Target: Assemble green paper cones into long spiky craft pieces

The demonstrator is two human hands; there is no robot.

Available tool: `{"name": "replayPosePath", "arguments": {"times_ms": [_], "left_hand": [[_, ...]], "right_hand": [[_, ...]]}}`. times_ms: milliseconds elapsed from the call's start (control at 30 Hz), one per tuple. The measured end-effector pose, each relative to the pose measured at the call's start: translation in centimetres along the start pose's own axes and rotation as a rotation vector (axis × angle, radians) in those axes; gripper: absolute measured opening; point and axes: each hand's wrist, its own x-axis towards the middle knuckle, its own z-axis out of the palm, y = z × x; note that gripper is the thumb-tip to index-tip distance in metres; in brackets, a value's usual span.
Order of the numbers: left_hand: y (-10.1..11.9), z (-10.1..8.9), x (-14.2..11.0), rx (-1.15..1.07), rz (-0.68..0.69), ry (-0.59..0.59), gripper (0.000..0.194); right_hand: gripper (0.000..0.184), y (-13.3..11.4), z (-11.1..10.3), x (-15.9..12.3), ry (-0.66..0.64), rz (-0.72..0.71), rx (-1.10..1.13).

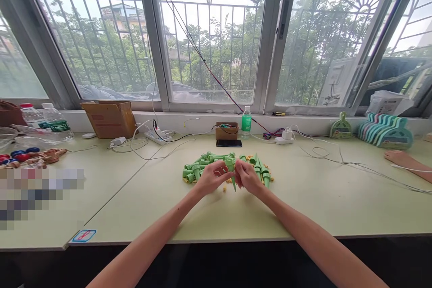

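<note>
My left hand [213, 177] grips a green plastic watering spike [231, 164] by its wide collar, the pointed end hanging down. Close against the spike's right side, my right hand [247, 175] is pinched together; whatever its fingertips hold is too small or hidden to name. Behind the left hand lies a pile of green spikes [195, 169] of the same kind. More of these cones [258, 166] lie behind the right hand, mixed with small yellow pieces [272, 180]. One loose yellow piece [224, 188] rests on the table beneath the hands.
A phone [229, 143], a small cardboard box [226, 131] and a green-labelled bottle [246, 122] stand beyond the pile. Cables and power strips [159, 136] run along the sill. Dustpan-like sets [384, 131] and another person's hand [400, 157] are at the right. A larger carton [110, 119] is at left.
</note>
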Motion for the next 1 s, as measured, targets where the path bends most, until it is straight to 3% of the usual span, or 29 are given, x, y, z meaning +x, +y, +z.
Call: {"name": "replayPosePath", "arguments": {"times_ms": [600, 1000], "left_hand": [[0.2, 0.1, -0.1, 0.169, 0.141, 0.037, 0.032], [0.0, 0.3, -0.1, 0.210, 0.174, 0.073, 0.022]], "right_hand": [[0.072, -1.4, -0.1, -0.2, -0.006, 0.027, -0.158], [0.070, -1.2, 0.1, -0.1, 0.021, -0.017, -0.183]]}}
